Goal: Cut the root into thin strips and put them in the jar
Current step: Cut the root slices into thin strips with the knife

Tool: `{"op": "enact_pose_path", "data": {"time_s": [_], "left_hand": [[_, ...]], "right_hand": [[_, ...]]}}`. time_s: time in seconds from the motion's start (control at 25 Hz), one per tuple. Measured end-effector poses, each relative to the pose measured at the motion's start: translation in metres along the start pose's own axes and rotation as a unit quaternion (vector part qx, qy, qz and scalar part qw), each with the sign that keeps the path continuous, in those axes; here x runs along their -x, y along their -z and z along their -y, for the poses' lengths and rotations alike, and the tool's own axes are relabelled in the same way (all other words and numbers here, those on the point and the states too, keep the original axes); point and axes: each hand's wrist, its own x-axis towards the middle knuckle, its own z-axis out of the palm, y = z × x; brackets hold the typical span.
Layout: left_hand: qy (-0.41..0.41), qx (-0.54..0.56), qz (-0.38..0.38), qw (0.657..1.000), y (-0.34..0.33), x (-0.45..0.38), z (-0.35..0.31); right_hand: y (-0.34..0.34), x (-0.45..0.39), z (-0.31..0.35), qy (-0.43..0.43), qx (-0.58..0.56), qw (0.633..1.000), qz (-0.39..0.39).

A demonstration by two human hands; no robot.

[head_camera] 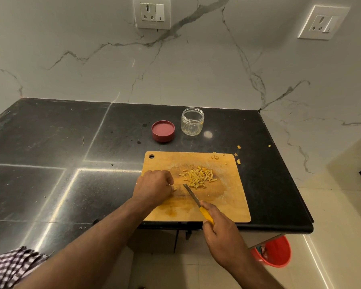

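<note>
A wooden cutting board [227, 197] lies on the black counter near its front edge. A pile of thin yellow root strips [198, 177] sits in the board's middle. My left hand [154, 187] rests on the board's left side, its curled fingers pinching a small piece of root [174, 188]. My right hand [223, 232] grips the yellow handle of a knife [192, 195], whose blade points up-left toward that piece. An open clear glass jar [192, 121] stands behind the board, with nothing visible inside.
The jar's red lid [163, 131] lies upside down left of the jar. A few root scraps [238, 161] are scattered by the board's far right corner. A red bucket [275, 252] stands on the floor below the counter's right end.
</note>
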Motion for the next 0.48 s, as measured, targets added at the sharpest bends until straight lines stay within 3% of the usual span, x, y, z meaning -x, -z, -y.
{"op": "enact_pose_path", "data": {"time_s": [0.16, 0.48], "left_hand": [[-0.005, -0.021, 0.029, 0.999, -0.0002, 0.0009, 0.0011], [0.035, 0.009, 0.015, 0.999, -0.0041, -0.0017, -0.0036]], "right_hand": [[-0.0013, -0.0018, 0.0032, 0.002, 0.0, 1.0, 0.006], [-0.0039, -0.0068, 0.0083, 0.024, 0.017, 1.0, 0.011]]}}
